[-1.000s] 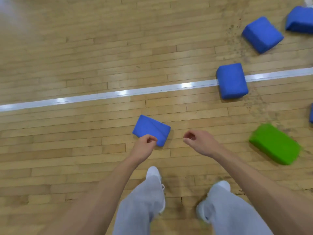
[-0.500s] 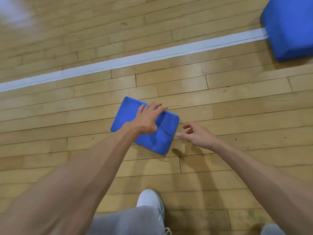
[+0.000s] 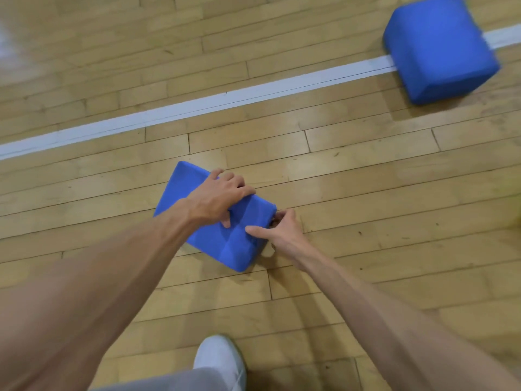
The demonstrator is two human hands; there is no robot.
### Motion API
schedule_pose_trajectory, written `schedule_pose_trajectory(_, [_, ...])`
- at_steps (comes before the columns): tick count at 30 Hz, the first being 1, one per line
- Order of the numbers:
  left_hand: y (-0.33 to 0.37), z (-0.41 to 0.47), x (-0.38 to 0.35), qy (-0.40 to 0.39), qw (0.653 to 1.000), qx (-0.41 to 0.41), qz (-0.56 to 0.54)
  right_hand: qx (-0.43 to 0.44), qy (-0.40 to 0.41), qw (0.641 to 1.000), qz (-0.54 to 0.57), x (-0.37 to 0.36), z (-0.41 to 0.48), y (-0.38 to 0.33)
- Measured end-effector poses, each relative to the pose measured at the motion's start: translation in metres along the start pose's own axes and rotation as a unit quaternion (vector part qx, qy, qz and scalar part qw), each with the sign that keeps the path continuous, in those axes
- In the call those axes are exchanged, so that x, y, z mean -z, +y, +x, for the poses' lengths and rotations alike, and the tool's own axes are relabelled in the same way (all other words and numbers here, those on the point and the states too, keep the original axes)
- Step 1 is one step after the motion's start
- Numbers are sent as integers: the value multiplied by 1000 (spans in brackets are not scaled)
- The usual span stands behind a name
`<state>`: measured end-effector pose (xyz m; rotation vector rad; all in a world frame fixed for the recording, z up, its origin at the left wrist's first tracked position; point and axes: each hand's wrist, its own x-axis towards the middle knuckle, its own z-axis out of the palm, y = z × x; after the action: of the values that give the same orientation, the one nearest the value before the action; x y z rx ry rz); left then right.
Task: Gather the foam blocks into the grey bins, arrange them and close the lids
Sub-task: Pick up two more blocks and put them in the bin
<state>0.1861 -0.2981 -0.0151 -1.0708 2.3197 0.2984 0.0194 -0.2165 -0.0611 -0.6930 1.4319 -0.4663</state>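
A flat blue foam block (image 3: 217, 241) lies on the wooden floor in front of me. My left hand (image 3: 218, 200) grips its far long edge, fingers wrapped over the top edge and thumb pressed on the upper face. My right hand (image 3: 277, 230) holds the block's right end, thumb on top and fingers curled under the end. A second, thicker blue foam block (image 3: 437, 49) sits on the white floor line at the upper right. No grey bin is in view.
A white painted line (image 3: 197, 108) crosses the wooden floor from left to upper right. My white shoe (image 3: 218, 359) and grey trouser leg are at the bottom centre, just below the block.
I have bent closer to the floor. My left hand went from resting on the block to gripping its far edge, and my right hand moved in and took hold of its right end.
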Motion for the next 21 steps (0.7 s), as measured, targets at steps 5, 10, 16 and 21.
schedule_pose_trajectory(5, [25,17,29,88,988,51,-114,57,73,987,130,51,5,-21])
schedule_pose_trajectory(10, [71,58,80,49,920,94,-377,132,67,984,99,150,-9,-58])
schedule_pose_trajectory(16, [166,119,129,53,891,107,-438,131,236,959,89,260,-37,-38])
schedule_pose_trajectory(21, [248,185,167,166,927,132,-309,5,416,876,243,343,-43,28])
